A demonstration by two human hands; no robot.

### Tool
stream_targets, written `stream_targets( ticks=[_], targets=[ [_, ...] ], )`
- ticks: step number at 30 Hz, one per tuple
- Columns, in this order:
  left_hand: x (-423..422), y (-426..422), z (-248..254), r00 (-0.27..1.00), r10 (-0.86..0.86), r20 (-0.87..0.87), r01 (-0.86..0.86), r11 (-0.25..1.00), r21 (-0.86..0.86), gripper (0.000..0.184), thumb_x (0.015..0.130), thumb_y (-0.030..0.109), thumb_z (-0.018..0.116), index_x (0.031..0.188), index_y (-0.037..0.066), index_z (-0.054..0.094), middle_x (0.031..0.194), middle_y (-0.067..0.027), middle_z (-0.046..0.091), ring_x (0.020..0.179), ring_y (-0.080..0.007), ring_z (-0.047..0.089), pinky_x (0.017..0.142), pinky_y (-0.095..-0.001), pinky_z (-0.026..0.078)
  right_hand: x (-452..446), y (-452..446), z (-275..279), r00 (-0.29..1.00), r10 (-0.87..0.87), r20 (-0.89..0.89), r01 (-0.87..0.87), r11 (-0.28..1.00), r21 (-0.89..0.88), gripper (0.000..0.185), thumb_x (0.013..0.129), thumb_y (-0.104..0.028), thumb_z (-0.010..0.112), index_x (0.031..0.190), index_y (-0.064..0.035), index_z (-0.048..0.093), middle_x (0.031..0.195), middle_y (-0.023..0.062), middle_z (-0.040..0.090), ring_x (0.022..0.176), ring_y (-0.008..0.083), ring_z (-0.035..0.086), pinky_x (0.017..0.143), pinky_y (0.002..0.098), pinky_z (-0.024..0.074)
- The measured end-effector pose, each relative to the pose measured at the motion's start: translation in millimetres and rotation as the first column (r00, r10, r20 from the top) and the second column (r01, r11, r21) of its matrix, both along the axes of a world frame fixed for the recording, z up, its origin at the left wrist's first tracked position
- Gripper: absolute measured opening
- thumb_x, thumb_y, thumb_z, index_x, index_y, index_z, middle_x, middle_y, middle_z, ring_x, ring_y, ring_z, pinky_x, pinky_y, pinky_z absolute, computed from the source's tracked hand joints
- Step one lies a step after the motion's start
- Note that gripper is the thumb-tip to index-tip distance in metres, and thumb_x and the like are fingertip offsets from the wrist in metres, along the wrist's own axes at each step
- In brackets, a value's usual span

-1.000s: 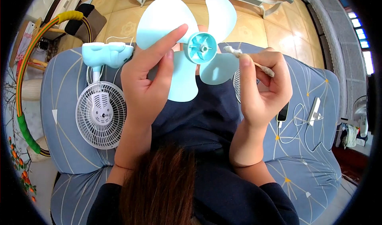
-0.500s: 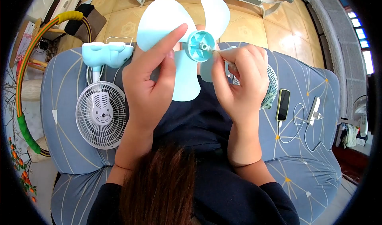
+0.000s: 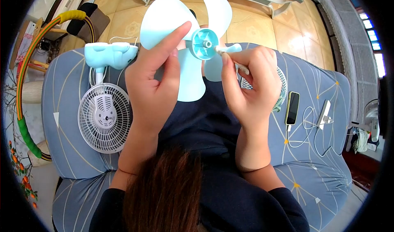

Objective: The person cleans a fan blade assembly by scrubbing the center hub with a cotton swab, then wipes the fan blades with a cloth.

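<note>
Upper garment: one plain, very dark navy short-sleeved fabric top, matte, with soft creases across the front. Its dark left sleeve and dark right sleeve end near the elbows and match the body of the garment. Dark navy cloth covers the lap, gathered in shallow folds; whether it is a separate garment cannot be determined. Hair: long, straight, reddish-brown strands. The left hand and right hand are bare, likewise both forearms.

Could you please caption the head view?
Left hand holds a blue fan rotor, right hand a swab at its hub.
</note>
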State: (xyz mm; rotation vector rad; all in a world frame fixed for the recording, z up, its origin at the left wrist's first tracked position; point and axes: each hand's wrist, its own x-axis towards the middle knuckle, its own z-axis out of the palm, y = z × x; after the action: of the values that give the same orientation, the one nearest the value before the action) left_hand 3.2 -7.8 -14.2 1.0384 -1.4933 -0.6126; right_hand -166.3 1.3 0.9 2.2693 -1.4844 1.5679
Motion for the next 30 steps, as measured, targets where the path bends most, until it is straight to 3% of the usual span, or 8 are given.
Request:
stream_targets(
  ticks=[4,7,13,16,25,30],
  targets=[
    [-1.0,1.6,-0.2,1.000,-0.030,0.009,0.030,0.999,-0.017,0.043,0.087,-0.011,0.053,0.121,0.009,0.072,0.100,-0.0076,0.067,0.079,-0.0094,0.060,0.070,-0.0214,0.047,0.3,-3.5,-4.3,0.999,-0.019,-0.037,0.018,1.000,-0.024,0.017,0.070,-0.002,0.075,0.076,-0.0081,0.060,0.065,0.0009,0.054,0.062,0.0216,0.052,0.068,0.0349,0.0379],
    [-1.9,0.0,-2.0,0.999,-0.038,0.013,0.039,0.998,-0.057,0.044,0.087,-0.012,0.054,0.121,0.009,0.072,0.100,-0.0082,0.066,0.080,-0.0109,0.061,0.070,-0.0218,0.047,2.1,-3.6,-2.6,1.000,-0.001,-0.025,0.001,1.000,-0.026,0.015,0.073,0.005,0.073,0.075,-0.0028,0.060,0.065,0.0052,0.049,0.062,0.0205,0.045,0.061,0.0302,0.0356],
    [-2.1,0.1,-2.4,0.999,-0.038,0.016,0.039,0.997,-0.064,0.044,0.087,-0.012,0.054,0.121,0.008,0.072,0.099,-0.0085,0.066,0.081,-0.0111,0.061,0.070,-0.0218,0.047,2.2,-3.5,-4.3,1.000,0.013,-0.005,-0.013,1.000,-0.006,0.015,0.073,0.004,0.073,0.074,-0.0022,0.060,0.065,0.0055,0.050,0.062,0.0212,0.046,0.061,0.0303,0.0361],
    [-1.1,2.4,1.1,0.999,-0.027,0.016,0.028,0.999,-0.018,0.044,0.087,-0.012,0.054,0.121,0.008,0.071,0.099,-0.0087,0.067,0.080,-0.0105,0.061,0.070,-0.0214,0.047,0.1,-4.2,-6.3,0.999,-0.020,-0.037,0.019,1.000,-0.022,0.016,0.071,-0.003,0.074,0.076,-0.0077,0.060,0.066,0.0022,0.054,0.063,0.0229,0.052,0.070,0.0362,0.0385],
    [-0.8,4.0,4.1,0.999,-0.032,0.023,0.032,0.999,-0.003,0.043,0.087,-0.012,0.054,0.122,0.007,0.071,0.100,-0.0094,0.068,0.081,-0.0104,0.062,0.071,-0.0211,0.047,1.3,-0.7,-0.9,0.997,-0.046,-0.055,0.044,0.998,-0.035,0.018,0.071,-0.002,0.074,0.075,-0.0082,0.058,0.066,0.0024,0.053,0.063,0.0229,0.052,0.070,0.0360,0.0379],
    [-0.4,1.0,-0.8,0.999,-0.038,0.037,0.040,0.996,-0.077,0.043,0.087,-0.012,0.054,0.121,0.007,0.072,0.102,-0.0093,0.068,0.082,-0.0109,0.063,0.072,-0.0216,0.048,4.3,-3.0,-3.4,0.998,-0.013,-0.064,0.009,0.998,-0.057,0.017,0.071,0.006,0.073,0.076,-0.0046,0.060,0.064,0.0037,0.047,0.061,0.0202,0.044,0.062,0.0309,0.0359]
  ],
)
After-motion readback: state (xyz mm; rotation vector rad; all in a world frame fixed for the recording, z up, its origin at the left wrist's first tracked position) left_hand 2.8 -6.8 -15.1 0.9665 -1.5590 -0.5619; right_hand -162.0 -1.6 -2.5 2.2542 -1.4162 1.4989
